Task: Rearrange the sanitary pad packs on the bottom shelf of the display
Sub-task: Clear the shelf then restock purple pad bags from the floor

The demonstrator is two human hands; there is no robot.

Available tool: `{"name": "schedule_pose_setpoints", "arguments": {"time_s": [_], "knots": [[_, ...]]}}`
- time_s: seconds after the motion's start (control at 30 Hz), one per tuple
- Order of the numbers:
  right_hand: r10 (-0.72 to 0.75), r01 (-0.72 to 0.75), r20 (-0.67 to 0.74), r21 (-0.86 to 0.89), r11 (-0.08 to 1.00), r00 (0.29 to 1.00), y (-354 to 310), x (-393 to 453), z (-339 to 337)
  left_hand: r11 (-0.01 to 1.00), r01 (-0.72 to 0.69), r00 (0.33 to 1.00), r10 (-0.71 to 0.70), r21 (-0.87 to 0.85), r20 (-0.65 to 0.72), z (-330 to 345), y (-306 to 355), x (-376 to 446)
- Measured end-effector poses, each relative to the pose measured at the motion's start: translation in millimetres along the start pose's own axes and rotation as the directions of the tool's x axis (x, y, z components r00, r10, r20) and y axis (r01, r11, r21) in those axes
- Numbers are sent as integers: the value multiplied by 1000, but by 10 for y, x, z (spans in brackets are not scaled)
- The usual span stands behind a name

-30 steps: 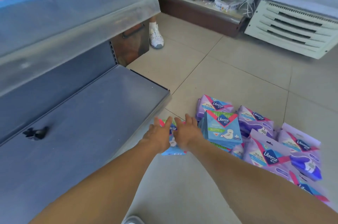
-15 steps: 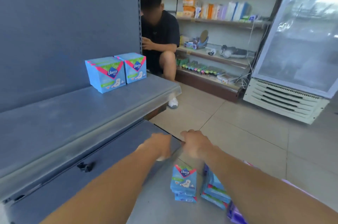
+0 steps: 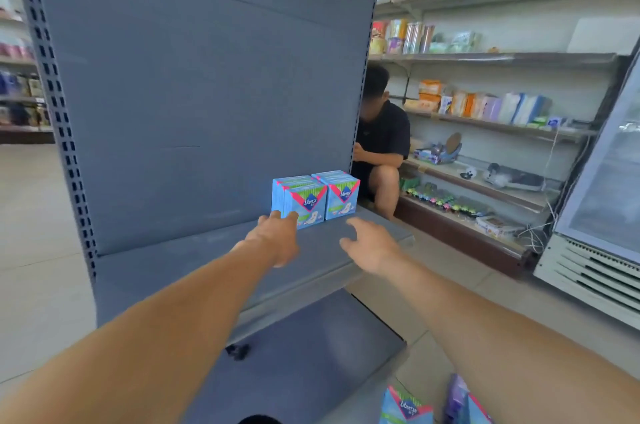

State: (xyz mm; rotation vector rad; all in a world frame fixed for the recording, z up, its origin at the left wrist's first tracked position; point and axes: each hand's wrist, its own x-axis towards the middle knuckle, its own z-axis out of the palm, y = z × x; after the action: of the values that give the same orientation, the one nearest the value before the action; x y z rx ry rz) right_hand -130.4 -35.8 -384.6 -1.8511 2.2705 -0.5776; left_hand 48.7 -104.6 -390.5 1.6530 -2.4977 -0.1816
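Note:
Two rows of blue sanitary pad packs stand upright at the right end of the grey upper shelf [image 3: 194,261]: the left row [image 3: 304,197] and the right row [image 3: 341,193]. My left hand [image 3: 275,238] reaches out with straight fingers, its tips touching the lower front of the left row. My right hand [image 3: 369,243] hovers over the shelf edge, fingers spread, holding nothing. The bottom shelf [image 3: 311,351] lies below, bare but for a small black clip [image 3: 237,351]. More packs, blue [image 3: 403,408] and purple [image 3: 457,399], lie on the floor at the lower right.
A person in a black shirt [image 3: 381,143] crouches just behind the display's right end. Wall shelves of goods [image 3: 485,105] run along the right, and a glass-door cooler [image 3: 602,202] stands at the far right. Tiled floor [image 3: 446,281] lies between.
My view has tilted up from the floor packs to the upper shelf. Both hands rose from the pack pile and reached forward; the left now touches the left row of blue packs.

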Motion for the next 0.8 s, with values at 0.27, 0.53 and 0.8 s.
{"name": "schedule_pose_setpoints", "arguments": {"time_s": [0.27,0.53,0.8], "knots": [[140,-107,-68,363,926,988,257,744,-153,988,56,990,-73,-141,-120,-26,-23,666],[236,-186,8,641,745,972,652,1886,195,997,77,963,-80,-21,-259,190,-197,1490],[208,-171,81,871,460,975,825,2656,511,999,6,925,-22,-44,-379,509,-286,1603]]}}
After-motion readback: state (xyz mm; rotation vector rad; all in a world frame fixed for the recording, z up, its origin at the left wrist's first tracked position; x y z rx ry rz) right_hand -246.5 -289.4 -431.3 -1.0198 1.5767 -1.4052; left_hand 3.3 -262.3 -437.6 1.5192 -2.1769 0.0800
